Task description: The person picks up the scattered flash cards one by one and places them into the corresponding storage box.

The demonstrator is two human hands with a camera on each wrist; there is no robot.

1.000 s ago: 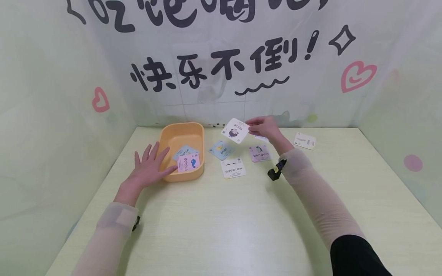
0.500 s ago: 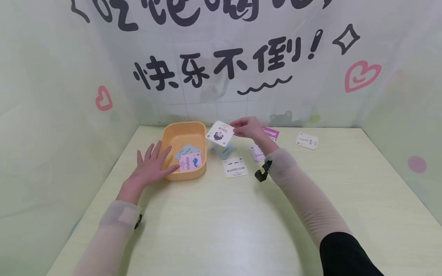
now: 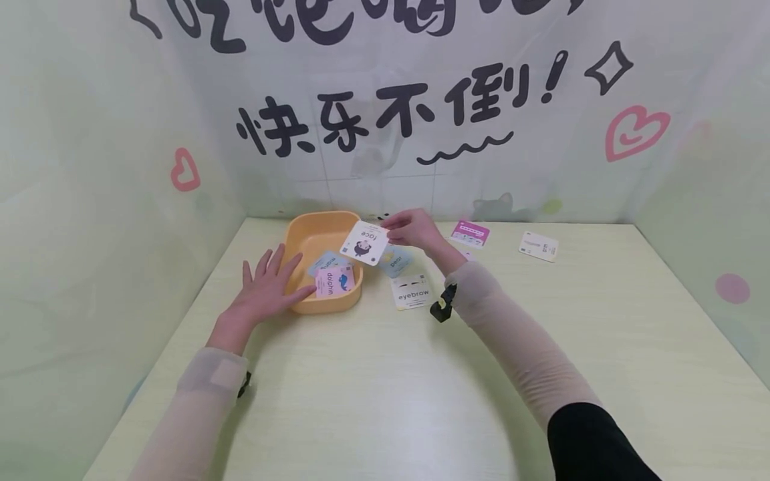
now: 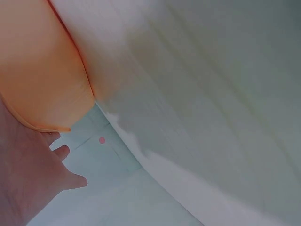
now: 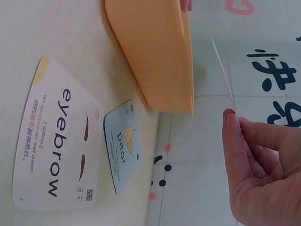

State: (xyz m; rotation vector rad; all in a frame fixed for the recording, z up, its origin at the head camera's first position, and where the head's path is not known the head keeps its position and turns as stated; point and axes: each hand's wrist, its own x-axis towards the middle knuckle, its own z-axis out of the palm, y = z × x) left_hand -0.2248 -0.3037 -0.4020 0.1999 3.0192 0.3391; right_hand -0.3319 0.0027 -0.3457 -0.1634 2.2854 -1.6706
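My right hand [image 3: 414, 230] pinches the "face" card [image 3: 364, 242] by its edge between thumb and fingers. In the head view the white card overlaps the right rim of the orange bin [image 3: 329, 306]; the right wrist view shows it edge-on, raised above the table. My left hand [image 3: 267, 286] has its fingers spread along the bin's near left rim, with the thumb at the front edge. Inside the bin lie the pink "dolphin" card [image 3: 334, 281] and a blue card [image 3: 327, 260], partly covered, with a word starting "mang".
Right of the bin lie the "pear" card [image 3: 396, 262] and the "eyebrow" card [image 3: 412, 292]. A magenta card [image 3: 471, 234] and the white "arm" card [image 3: 539, 246] are farther right. Another card is mostly hidden under the right forearm. A printed cloth [image 3: 385, 153] hangs behind the table.
My right hand has carried the "face" card leftward from above the table to the bin's right rim. A magenta card has come into sight behind it. The left hand has stayed at the bin.
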